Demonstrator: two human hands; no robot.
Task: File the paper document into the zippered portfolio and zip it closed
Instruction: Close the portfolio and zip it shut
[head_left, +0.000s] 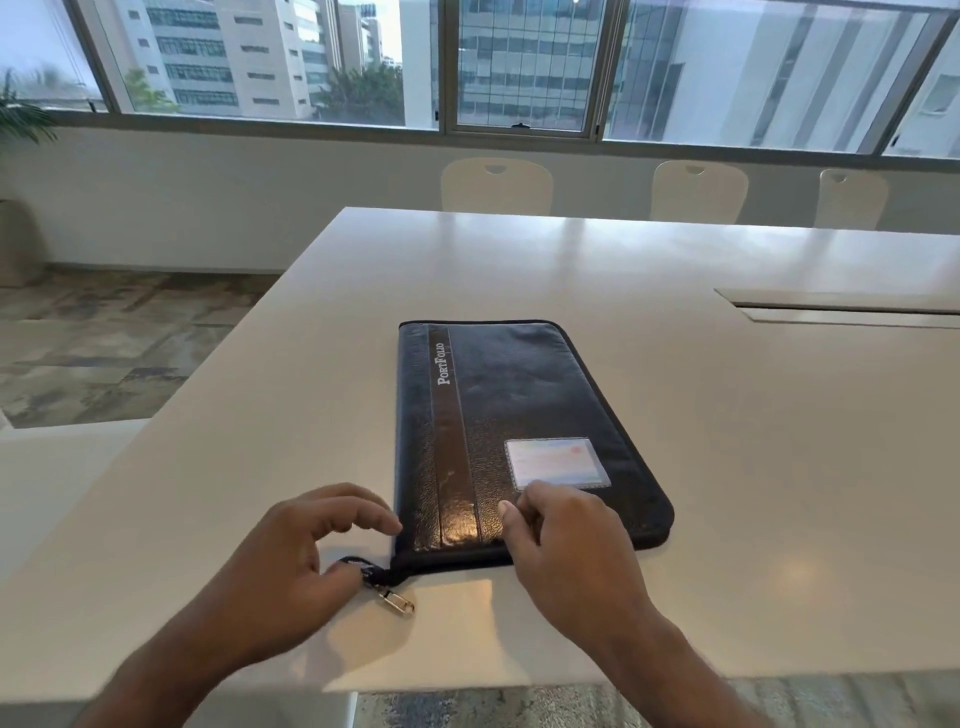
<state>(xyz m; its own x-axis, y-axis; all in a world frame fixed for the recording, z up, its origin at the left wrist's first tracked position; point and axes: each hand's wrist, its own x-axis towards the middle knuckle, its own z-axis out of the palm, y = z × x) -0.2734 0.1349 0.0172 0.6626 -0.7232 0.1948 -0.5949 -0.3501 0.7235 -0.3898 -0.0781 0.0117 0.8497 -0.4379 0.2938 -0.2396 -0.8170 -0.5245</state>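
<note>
The black zippered portfolio (519, 415) lies flat and closed on the white table (727, 415), with a clear card window (557, 463) on its cover. Its zipper strap with a metal clip (387, 592) sticks out at the near left corner. My left hand (291, 566) hovers there with fingers loosely spread, and its thumb touches the strap. My right hand (566, 540) rests on the portfolio's near edge with fingers curled under, holding nothing I can see. No paper document shows.
A cable hatch (841, 309) is set into the table at the right. Three white chairs (496, 184) stand along the far side below the windows. The table's near edge runs just under my wrists.
</note>
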